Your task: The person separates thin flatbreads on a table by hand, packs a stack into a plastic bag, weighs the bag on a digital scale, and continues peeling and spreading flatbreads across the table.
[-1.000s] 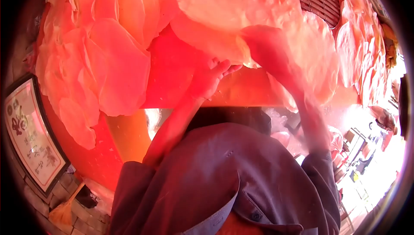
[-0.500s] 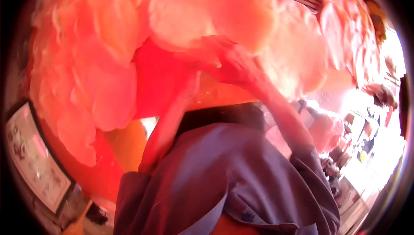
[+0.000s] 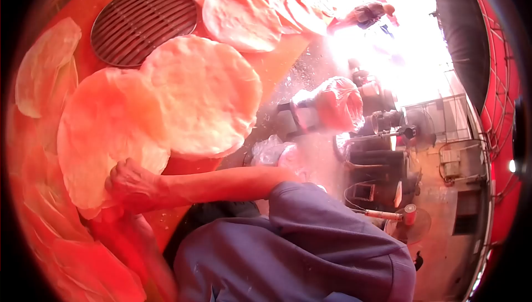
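Observation:
Large round, thin flatbreads lie on the red-lit table [image 3: 191, 166]. My right hand [image 3: 133, 184] is closed, its curled fingers at the near edge of one flatbread [image 3: 108, 119]. Just below it, my left hand [image 3: 113, 225] sits close to the same edge; its fingers are mostly hidden by the right hand and blurred in the red light. A second round flatbread [image 3: 202, 94] partly overlaps the first on the right. More flatbreads [image 3: 50, 207] lie in an overlapping layer along the left.
A round slatted metal grate [image 3: 144, 24] is set at the back of the table. Beyond it lies a pile of flatbreads [image 3: 244, 16]. On the floor to the right stand plastic-wrapped bundles [image 3: 338, 102] and dark equipment [image 3: 377, 171]. Another person [image 3: 366, 14] is far off in bright light.
My view has swung to the right, so the grate, floor and equipment show more. My hands now appear lower left, still at a flatbread's near edge.

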A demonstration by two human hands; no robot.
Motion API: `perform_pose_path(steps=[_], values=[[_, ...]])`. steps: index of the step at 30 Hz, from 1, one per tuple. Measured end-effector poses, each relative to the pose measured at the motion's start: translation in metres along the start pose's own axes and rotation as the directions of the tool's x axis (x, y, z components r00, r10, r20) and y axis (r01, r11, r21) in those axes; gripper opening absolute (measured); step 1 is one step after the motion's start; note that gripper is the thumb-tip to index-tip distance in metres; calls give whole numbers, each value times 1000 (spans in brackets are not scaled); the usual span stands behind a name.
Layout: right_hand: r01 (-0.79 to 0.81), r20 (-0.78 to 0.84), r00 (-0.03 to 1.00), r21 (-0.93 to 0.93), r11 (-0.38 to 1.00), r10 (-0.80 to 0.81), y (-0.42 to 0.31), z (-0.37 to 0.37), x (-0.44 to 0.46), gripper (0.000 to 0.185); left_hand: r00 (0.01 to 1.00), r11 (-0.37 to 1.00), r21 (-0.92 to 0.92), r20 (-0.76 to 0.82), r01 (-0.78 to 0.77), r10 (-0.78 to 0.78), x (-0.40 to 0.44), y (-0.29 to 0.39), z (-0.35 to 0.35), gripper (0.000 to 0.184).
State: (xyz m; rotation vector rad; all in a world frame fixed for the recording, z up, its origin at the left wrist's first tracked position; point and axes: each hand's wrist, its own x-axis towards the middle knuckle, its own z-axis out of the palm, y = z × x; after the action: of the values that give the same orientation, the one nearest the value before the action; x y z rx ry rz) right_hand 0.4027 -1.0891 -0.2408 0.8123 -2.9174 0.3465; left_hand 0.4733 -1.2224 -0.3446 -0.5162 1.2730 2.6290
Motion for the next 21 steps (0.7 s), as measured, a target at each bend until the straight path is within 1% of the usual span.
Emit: perform_pose_path(steps=[1,3,4,5,6,7,8,10,12,13,14,16,17,18,19,20,21], values=[[-9,-4,1000,-9,1000,9,3,6,3,24,1000,1000,4,0,-15,15,1,0,-2,25],[132,83,988,6,991,-132,9,16,9,22,998,998,35,-6,-54,55,-5,0,0,25],[137,115,983,44,990,-141,15,15,11,21,997,994,72,-16,-76,77,-14,6,7,26],[130,104,985,61,990,-136,26,4,17,20,995,989,110,-26,-96,100,-23,12,14,28],[104,74,991,75,992,-109,38,-8,25,19,987,974,182,-56,-137,149,-31,16,18,31],[71,11,997,60,996,-72,53,-26,34,18,988,973,186,-52,-135,147,-32,11,1,31],[36,-70,997,43,998,-33,69,-46,42,17,998,985,159,-3,-63,64,-34,3,-27,36],[-11,-281,960,-14,1000,6,94,-97,60,15,1000,994,111,-2,22,-22,-39,-2,-37,44],[-40,-523,852,-111,993,-23,103,-146,72,14,999,996,85,-35,31,-28,-46,3,-28,40],[-48,-625,776,-204,978,-92,98,-163,72,14,997,998,53,-61,41,-37,-48,5,-24,37],[-52,-691,696,-319,946,-194,86,-171,69,13,997,998,54,-60,43,-40,-51,6,-21,37],[-87,-724,546,-549,831,-422,56,-162,44,14,999,999,12,-17,46,-46,-57,12,-20,39],[-6,-606,662,-592,806,-441,41,-149,25,16,1000,1000,26,-27,9,-9,-54,6,-29,38],[61,-557,700,-576,815,-446,32,-120,17,17,997,998,53,-62,-33,37,-54,-4,-43,36],[125,-506,736,-552,824,-450,22,-91,9,18,995,998,52,-102,-20,25,-55,-5,-38,35],[155,-271,939,-217,964,-212,8,-39,9,13,989,1000,13,-145,11,-9,-59,-5,-30,30],[81,91,991,134,988,-94,-14,12,7,12,999,994,101,29,-38,35,-55,-17,-52,26]])
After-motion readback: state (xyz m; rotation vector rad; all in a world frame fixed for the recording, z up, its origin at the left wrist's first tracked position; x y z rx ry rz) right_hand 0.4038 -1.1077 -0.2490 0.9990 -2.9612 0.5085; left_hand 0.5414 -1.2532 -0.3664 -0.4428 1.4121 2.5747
